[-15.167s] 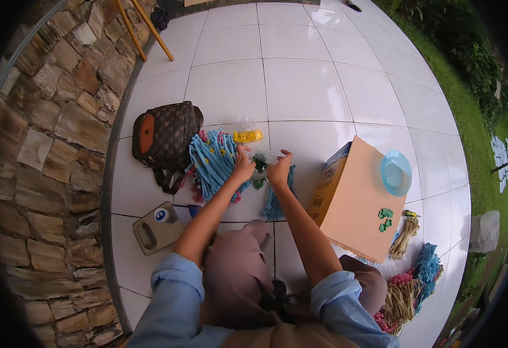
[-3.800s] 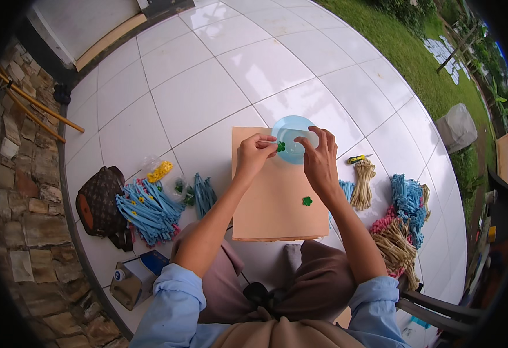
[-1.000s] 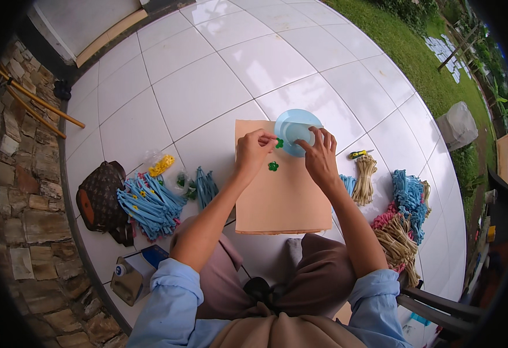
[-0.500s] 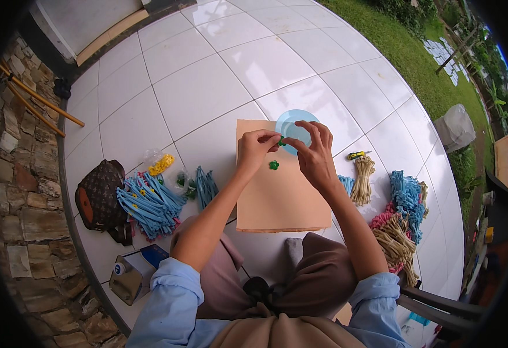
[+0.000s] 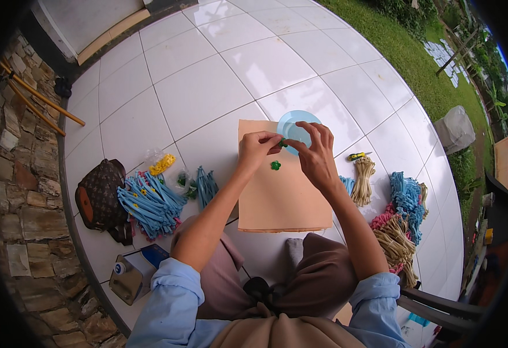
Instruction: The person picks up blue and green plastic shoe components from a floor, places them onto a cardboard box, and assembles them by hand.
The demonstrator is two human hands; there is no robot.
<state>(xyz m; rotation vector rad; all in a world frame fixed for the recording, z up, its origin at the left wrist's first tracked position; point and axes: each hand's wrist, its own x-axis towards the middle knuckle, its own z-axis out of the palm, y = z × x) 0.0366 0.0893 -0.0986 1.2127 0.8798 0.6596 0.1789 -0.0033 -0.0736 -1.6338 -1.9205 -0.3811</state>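
A small green flower-shaped piece [image 5: 283, 142] is pinched in the fingertips of my left hand [image 5: 256, 147], above a flat tan board [image 5: 283, 203]. My right hand [image 5: 315, 152] comes in from the other side. One of its digits reaches to the green piece, while its other fingers stay raised and apart. Just below the hands, a second green flower piece [image 5: 275, 166] lies on the board. Behind my right hand is a light blue round dish [image 5: 289, 118], partly covered by the fingers; its contents are hard to make out.
At left lie light blue bundles [image 5: 149, 203], a bag of yellow pieces [image 5: 162, 164] and a brown backpack [image 5: 100, 197]. A clipboard [image 5: 127, 284] sits nearer. On the right are a yellow-handled screwdriver [image 5: 357, 156], a beige cord bundle [image 5: 363, 182] and heaped blue cords [image 5: 406, 197].
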